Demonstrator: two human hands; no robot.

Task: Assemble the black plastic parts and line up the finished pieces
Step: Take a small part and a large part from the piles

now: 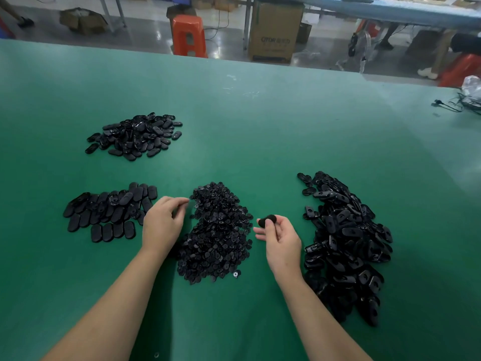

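Right hand [279,241] pinches a black part [266,221] whose shape its fingers [270,227] largely cover. Left hand [161,225] fingertips blur at the middle heap [216,233]; any held piece is indiscernible. Counter [260,131] is cropped on both sides.

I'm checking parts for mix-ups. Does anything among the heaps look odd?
One small pale, whitish part lies at the near right edge of the middle heap of small black pieces; it stands out by colour. Otherwise nothing looks wrong.

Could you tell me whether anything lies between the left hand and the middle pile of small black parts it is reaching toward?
Nothing visible does. The left hand hovers at the left edge of the pile of small parts, fingers curled toward it over bare green table. The right hand holds a black piece off to the pile's other side.
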